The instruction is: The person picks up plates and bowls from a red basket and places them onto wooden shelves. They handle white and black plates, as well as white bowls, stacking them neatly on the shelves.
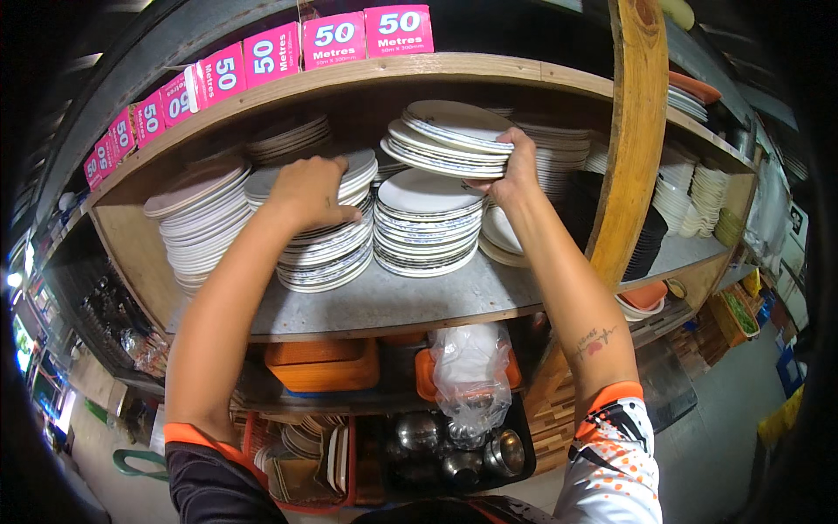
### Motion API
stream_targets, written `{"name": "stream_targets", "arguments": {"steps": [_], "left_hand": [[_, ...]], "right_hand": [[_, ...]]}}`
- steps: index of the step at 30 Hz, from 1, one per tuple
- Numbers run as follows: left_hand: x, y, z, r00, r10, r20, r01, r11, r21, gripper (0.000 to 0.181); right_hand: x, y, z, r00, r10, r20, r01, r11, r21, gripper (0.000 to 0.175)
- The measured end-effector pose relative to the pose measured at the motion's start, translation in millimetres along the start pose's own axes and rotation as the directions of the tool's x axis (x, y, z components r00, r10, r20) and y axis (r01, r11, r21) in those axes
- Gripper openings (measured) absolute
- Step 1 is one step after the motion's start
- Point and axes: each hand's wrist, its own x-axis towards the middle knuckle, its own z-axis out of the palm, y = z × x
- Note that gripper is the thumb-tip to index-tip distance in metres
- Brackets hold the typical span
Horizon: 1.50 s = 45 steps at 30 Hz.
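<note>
My right hand (514,167) grips a small stack of white plates (452,141) by its right edge, thumb on top and fingers beneath. The held plates tilt slightly, just above a taller stack of blue-patterned plates (427,226). My left hand (311,193) is over another plate stack (327,259) to the left, thumb spread from the fingers. It is a little blurred and holds no plate that I can see; whether it touches the stack is unclear. Farther left stands a tall stack of plain white plates (200,226).
The stacks stand on a grey shelf (393,304) in a wooden rack. A wooden post (628,144) rises right of my right arm. Pink boxes (334,39) line the top. Below are orange containers (321,367), a plastic bag (471,373) and metal bowls (419,429) in a black crate.
</note>
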Motion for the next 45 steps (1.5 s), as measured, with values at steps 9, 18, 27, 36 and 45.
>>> {"name": "stream_targets", "arguments": {"steps": [9, 18, 27, 36, 45], "left_hand": [[-13.9, -0.8, 14.8, 0.985, 0.049, -0.168, -0.042, 0.998, 0.045, 0.034], [-19.3, -0.7, 10.4, 0.986, 0.027, -0.167, -0.032, 0.999, -0.031, 0.032], [-26.3, -6.9, 2.9, 0.99, 0.041, -0.135, -0.057, 0.992, -0.115, 0.032], [-33.7, -14.5, -6.2, 0.994, 0.045, -0.097, -0.063, 0.98, -0.19, 0.039], [-35.7, -17.5, -3.4, 0.99, 0.051, -0.128, -0.081, 0.968, -0.236, 0.031]], "right_hand": [[33.9, 29.9, 43.0, 0.994, 0.108, 0.006, -0.108, 0.993, 0.042, 0.037], [98.9, 61.0, 94.0, 0.959, 0.169, -0.229, -0.139, 0.98, 0.141, 0.067], [159.9, 99.1, 103.3, 0.885, -0.053, -0.462, 0.052, 0.999, -0.015, 0.071], [262.8, 129.4, 60.4, 0.85, -0.424, -0.314, -0.159, 0.362, -0.919, 0.061], [260.1, 125.0, 49.8, 0.959, -0.283, 0.006, -0.11, -0.391, -0.914, 0.052]]}}
